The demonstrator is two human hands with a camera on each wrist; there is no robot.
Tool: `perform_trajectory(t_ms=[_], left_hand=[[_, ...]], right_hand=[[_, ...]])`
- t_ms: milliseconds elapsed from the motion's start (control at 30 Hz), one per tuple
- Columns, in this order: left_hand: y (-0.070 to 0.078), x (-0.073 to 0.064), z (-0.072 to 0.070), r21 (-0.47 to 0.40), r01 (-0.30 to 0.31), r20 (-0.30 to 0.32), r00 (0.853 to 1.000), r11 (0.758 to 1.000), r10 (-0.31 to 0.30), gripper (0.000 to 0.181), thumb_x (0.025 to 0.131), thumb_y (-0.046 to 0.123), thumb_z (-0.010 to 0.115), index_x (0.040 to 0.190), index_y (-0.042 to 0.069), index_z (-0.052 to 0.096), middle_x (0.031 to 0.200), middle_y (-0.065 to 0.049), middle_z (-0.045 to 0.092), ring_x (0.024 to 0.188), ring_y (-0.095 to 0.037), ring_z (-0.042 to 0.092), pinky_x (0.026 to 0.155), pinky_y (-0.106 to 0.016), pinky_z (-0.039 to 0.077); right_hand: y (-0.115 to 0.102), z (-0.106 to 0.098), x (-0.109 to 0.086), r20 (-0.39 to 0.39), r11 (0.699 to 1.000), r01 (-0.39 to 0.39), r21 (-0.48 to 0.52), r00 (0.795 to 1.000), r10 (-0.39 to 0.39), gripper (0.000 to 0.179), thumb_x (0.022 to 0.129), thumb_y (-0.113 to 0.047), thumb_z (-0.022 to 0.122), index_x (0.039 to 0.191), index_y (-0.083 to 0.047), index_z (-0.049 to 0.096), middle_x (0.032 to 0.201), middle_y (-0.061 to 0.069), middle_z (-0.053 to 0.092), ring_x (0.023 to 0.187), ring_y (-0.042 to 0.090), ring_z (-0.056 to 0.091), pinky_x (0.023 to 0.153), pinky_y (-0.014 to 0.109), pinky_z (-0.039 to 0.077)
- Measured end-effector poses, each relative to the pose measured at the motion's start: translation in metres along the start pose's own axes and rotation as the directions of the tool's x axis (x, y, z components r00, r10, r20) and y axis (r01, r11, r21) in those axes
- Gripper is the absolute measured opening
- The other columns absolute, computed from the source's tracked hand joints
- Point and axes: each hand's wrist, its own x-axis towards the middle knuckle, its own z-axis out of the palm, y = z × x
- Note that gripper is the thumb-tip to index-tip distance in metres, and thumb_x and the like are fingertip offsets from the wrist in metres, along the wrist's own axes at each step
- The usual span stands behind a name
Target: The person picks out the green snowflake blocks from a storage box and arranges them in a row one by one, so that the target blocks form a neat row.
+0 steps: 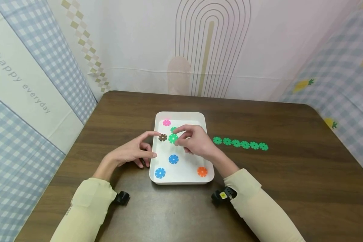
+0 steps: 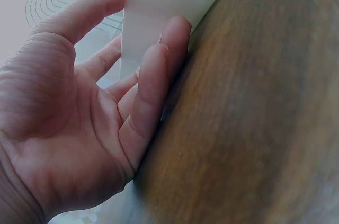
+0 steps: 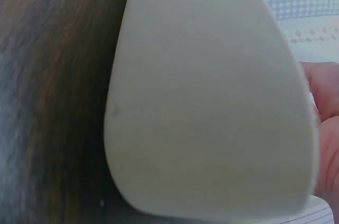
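Observation:
A white tray [image 1: 187, 178] holds several notched plastic snowflake discs. My left hand [image 1: 133, 151] grips its left wall, with the index finger over the rim beside a brown snowflake disc [image 1: 162, 137] and the thumb lower on the rim. In the left wrist view, other fingers [image 2: 151, 83] curl against the tray's outer wall [image 2: 159, 1]. Over the tray, my right hand [image 1: 196, 141] pinches a green snowflake disc [image 1: 173, 138] at its right edge. Another green snowflake disc [image 1: 173, 129] shows just behind, partly covered by the index finger. The tray wall hides most of the right hand in its wrist view.
Also in the tray are a pink disc [image 1: 166, 123], two blue discs [image 1: 173, 159] and an orange disc [image 1: 202, 171]. Right of the tray, a row of several green discs [image 1: 236, 143] lies on the brown wooden table [image 1: 290, 174]. Patterned cloth [image 1: 139, 43] hangs behind.

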Motion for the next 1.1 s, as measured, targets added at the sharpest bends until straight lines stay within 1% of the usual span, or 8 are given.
perform_trajectory(t_ms=[233, 467, 667, 800, 933, 1100], left_hand=[[0.000, 0.000, 0.000, -0.005, 0.001, 0.000, 1.000, 1.000, -0.001, 0.079, 0.097, 0.022, 0.077, 0.161, 0.028, 0.031, 0.090, -0.011, 0.065, 0.074, -0.026, 0.072, 0.059, -0.035, 0.059], [-0.001, 0.001, 0.000, -0.015, -0.001, -0.002, 1.000, 1.000, 0.001, 0.080, 0.096, 0.021, 0.078, 0.161, 0.027, 0.031, 0.090, -0.011, 0.064, 0.074, -0.026, 0.072, 0.058, -0.035, 0.059], [-0.001, 0.001, 0.000, -0.018, -0.003, 0.000, 1.000, 1.000, 0.003, 0.080, 0.096, 0.021, 0.078, 0.161, 0.028, 0.031, 0.090, -0.011, 0.064, 0.073, -0.026, 0.072, 0.058, -0.035, 0.059], [-0.001, 0.001, 0.001, -0.019, -0.006, 0.000, 1.000, 1.000, 0.006, 0.080, 0.096, 0.020, 0.078, 0.161, 0.028, 0.031, 0.090, -0.011, 0.063, 0.073, -0.026, 0.072, 0.058, -0.035, 0.059], [-0.001, 0.001, 0.001, -0.017, -0.007, -0.001, 1.000, 1.000, 0.007, 0.079, 0.096, 0.020, 0.078, 0.161, 0.028, 0.032, 0.090, -0.011, 0.063, 0.073, -0.026, 0.072, 0.058, -0.035, 0.059], [0.000, 0.001, 0.001, -0.010, -0.009, -0.003, 1.000, 1.000, 0.009, 0.079, 0.096, 0.021, 0.078, 0.161, 0.028, 0.032, 0.091, -0.011, 0.064, 0.073, -0.026, 0.072, 0.058, -0.035, 0.059]], right_hand=[[0.004, -0.012, -0.009, -0.028, 0.999, -0.014, 0.043, 0.999, 0.016, 0.031, 0.096, -0.012, 0.074, 0.127, -0.015, 0.071, 0.100, 0.021, 0.077, 0.054, 0.018, 0.052, 0.051, 0.026, 0.041], [0.009, -0.025, -0.021, -0.052, 0.994, -0.027, 0.106, 0.998, 0.033, 0.031, 0.095, -0.012, 0.078, 0.125, -0.014, 0.072, 0.102, 0.026, 0.075, 0.052, 0.018, 0.048, 0.048, 0.025, 0.038], [0.019, -0.037, -0.029, -0.080, 0.990, -0.033, 0.137, 0.996, 0.044, 0.034, 0.094, -0.013, 0.081, 0.127, -0.014, 0.072, 0.103, 0.028, 0.075, 0.051, 0.017, 0.048, 0.047, 0.023, 0.040], [0.028, -0.047, -0.033, -0.104, 0.990, -0.026, 0.137, 0.994, 0.041, 0.036, 0.094, -0.015, 0.081, 0.129, -0.014, 0.071, 0.100, 0.026, 0.075, 0.050, 0.016, 0.049, 0.047, 0.024, 0.042], [0.037, -0.057, -0.039, -0.136, 0.989, -0.048, 0.139, 0.988, 0.067, 0.036, 0.095, -0.017, 0.080, 0.130, -0.013, 0.071, 0.094, 0.023, 0.073, 0.051, 0.016, 0.051, 0.048, 0.024, 0.045], [0.049, -0.070, -0.045, -0.165, 0.989, -0.068, 0.132, 0.982, 0.090, 0.038, 0.096, -0.021, 0.080, 0.131, -0.012, 0.069, 0.086, 0.014, 0.072, 0.054, 0.016, 0.052, 0.050, 0.025, 0.047]])
